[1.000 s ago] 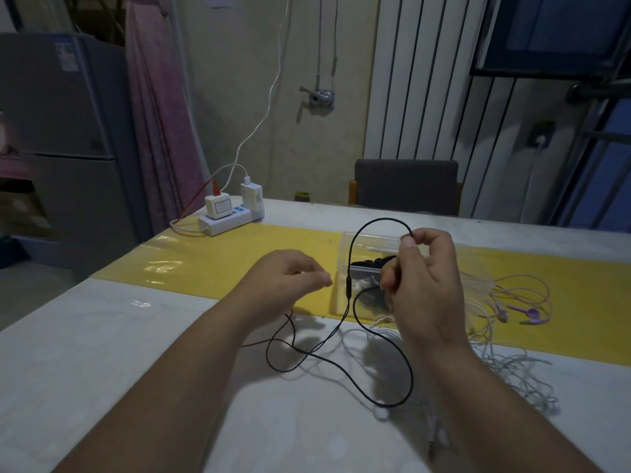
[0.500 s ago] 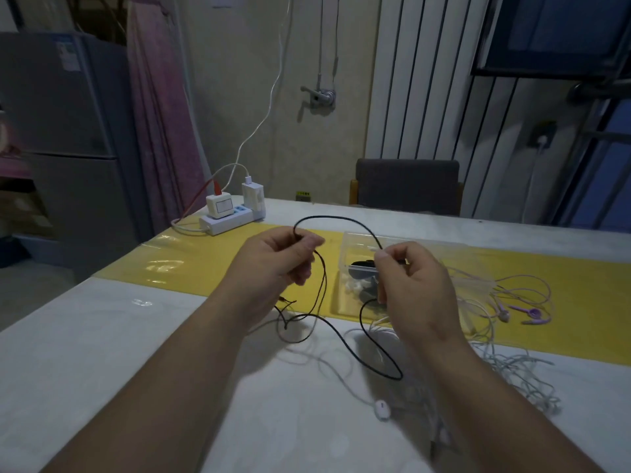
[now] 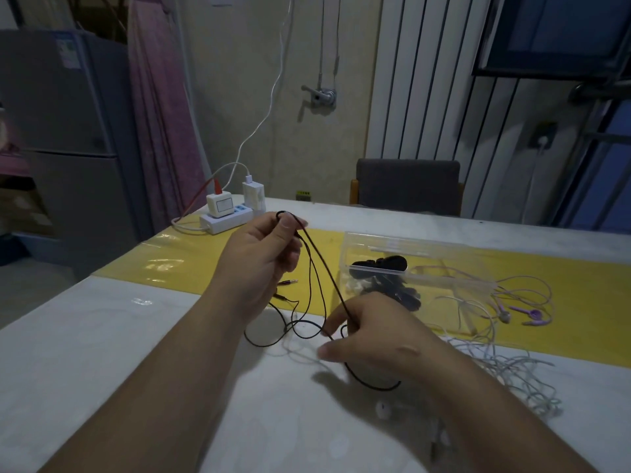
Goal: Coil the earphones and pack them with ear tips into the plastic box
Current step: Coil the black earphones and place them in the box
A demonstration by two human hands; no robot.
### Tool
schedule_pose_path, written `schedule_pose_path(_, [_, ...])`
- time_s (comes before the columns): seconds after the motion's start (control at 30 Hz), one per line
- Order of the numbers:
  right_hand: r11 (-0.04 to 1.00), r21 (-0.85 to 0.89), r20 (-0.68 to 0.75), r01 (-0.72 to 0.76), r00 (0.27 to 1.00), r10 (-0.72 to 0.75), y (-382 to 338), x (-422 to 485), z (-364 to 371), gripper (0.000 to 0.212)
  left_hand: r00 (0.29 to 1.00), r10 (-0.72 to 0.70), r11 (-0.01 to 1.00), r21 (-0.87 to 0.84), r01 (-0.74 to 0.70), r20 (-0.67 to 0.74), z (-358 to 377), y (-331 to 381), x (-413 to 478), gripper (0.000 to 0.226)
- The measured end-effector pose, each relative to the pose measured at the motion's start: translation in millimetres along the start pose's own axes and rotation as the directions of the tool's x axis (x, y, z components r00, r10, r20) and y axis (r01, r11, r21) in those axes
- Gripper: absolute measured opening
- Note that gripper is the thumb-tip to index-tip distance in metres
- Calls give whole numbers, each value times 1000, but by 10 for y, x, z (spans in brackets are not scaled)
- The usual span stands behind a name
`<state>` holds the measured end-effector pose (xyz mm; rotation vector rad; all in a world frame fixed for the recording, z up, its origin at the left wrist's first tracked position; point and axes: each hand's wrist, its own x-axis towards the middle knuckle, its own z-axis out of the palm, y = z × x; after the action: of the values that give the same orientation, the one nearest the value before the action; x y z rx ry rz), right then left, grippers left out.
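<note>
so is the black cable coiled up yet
Not coiled: the black cable runs in loose strands from the left hand down to the right hand.

White marbled surface [image 3: 102, 336] with a glossy yellow runner [image 3: 191, 264] laid across it ahead of me. Far left edge: white power strip [image 3: 223, 222] with two chargers plugged in; on the runner, clear plastic box [image 3: 345, 247] mid, purple earphones [image 3: 531, 315] to its right. On the white part near me: slack loops of black earphone cable [image 3: 266, 343], a tangle of white earphone cables [image 3: 505, 370], one white earbud [image 3: 383, 409].
</note>
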<state>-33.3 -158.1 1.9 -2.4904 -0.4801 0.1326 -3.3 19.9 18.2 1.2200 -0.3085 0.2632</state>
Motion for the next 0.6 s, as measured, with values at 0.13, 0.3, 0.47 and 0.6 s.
schedule_pose_path(0.13, [998, -57, 13, 38, 999, -37, -4, -1, -7, 9, 995, 59, 994, 97, -51, -78, 5, -5, 7, 25])
schedule_pose_path(0.3, [963, 241, -248, 119, 967, -58, 40, 15, -8, 24, 993, -1, 986, 166, 20, -119, -8, 1, 23, 29])
schedule_pose_path(0.47, [792, 589, -398, 163, 911, 108, 14, 22, -50, 29, 997, -2, 938, 345, 29, -78, -75, -30, 44, 28])
schedule_pose_path(0.6, [716, 648, -492, 259, 861, 133, -22, 14, -73, 40, 997, -44, 781, 620, 73, -62, -127, -66, 51, 6])
